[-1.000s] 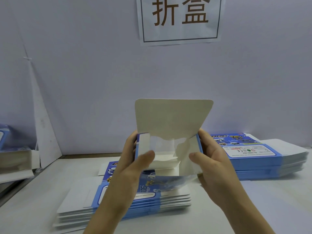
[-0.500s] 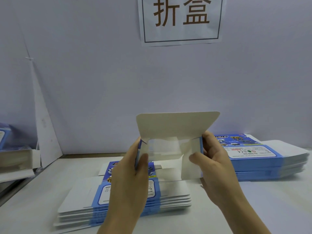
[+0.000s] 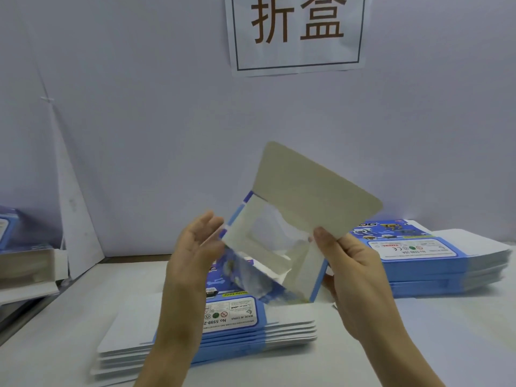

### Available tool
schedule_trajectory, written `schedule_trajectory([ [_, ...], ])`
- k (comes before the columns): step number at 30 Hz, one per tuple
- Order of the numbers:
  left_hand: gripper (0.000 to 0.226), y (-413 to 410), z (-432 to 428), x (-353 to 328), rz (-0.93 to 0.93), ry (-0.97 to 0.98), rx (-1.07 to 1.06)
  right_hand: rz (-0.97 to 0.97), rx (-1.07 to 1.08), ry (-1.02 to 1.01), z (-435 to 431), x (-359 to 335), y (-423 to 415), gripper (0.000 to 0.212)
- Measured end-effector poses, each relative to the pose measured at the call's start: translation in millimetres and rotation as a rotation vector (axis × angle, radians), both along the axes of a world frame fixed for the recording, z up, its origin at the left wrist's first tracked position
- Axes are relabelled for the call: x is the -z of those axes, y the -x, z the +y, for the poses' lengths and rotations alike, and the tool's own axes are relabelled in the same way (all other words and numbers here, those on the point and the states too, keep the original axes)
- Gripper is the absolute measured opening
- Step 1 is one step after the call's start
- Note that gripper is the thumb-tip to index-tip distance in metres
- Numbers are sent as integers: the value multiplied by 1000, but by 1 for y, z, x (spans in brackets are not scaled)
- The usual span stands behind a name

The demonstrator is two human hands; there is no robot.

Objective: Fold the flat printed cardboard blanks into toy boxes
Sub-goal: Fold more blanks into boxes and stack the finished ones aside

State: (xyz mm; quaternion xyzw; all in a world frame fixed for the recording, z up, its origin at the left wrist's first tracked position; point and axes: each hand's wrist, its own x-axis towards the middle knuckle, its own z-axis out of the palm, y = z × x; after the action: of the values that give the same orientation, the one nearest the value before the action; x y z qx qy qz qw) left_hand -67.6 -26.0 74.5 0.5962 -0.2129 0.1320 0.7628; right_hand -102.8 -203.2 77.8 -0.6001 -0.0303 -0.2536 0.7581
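Observation:
A half-formed blue toy box (image 3: 282, 244) with a clear window hangs tilted in the air above the table, its grey inner lid flap pointing up and right. My right hand (image 3: 354, 275) grips its right side, thumb on the inner face. My left hand (image 3: 195, 247) is at the box's left edge with fingers straight, touching it or just off it. A stack of flat printed blanks (image 3: 223, 328) lies on the table directly beneath.
A second stack of blanks (image 3: 435, 261) sits at the right rear. Folded boxes (image 3: 25, 261) stand at the far left edge. A paper sign with two characters (image 3: 297, 32) hangs on the back wall. The white table (image 3: 460, 344) extends to the right front.
The box has tilted clockwise, the lid flap swinging up to the right. My left hand has let go of the left side and opened; my right hand keeps its hold.

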Motion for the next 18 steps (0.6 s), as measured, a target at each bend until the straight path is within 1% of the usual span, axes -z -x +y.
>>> schedule_trajectory([
  [1, 66, 2, 0, 1, -99, -111, -8, 9, -8, -47, 1, -1, 1, 29],
  [2, 78, 3, 0, 3, -196, -252, -24, 18, -17, -78, 3, -1, 1, 31],
  [4, 114, 4, -4, 8, -334, -533, -60, 29, -37, -119, 4, -2, 2, 27],
  [5, 130, 3, -7, 10, -377, -625, -92, 37, -54, -130, 5, -2, 2, 23],
  [6, 139, 3, -9, 11, -414, -678, -135, 43, -77, -130, 6, -2, 2, 22],
  [8, 141, 2, -10, 11, -471, -700, -219, 31, -125, -104, 7, -3, 3, 23],
  [11, 141, -1, -2, 8, -509, -689, -216, -26, -147, -57, 2, -8, 7, 18],
  [13, 140, -3, 8, 6, -530, -678, -216, -71, -93, -67, -5, -12, 10, 20],
  [15, 138, -5, 14, 5, -597, -701, -241, -141, -54, -86, -11, -15, 13, 24],
  [17, 135, -8, 17, 7, -659, -723, -234, -189, -75, -134, -14, -16, 14, 20],
  [18, 138, -8, 17, 8, -627, -731, -215, -198, -95, -151, -13, -16, 14, 21],
])
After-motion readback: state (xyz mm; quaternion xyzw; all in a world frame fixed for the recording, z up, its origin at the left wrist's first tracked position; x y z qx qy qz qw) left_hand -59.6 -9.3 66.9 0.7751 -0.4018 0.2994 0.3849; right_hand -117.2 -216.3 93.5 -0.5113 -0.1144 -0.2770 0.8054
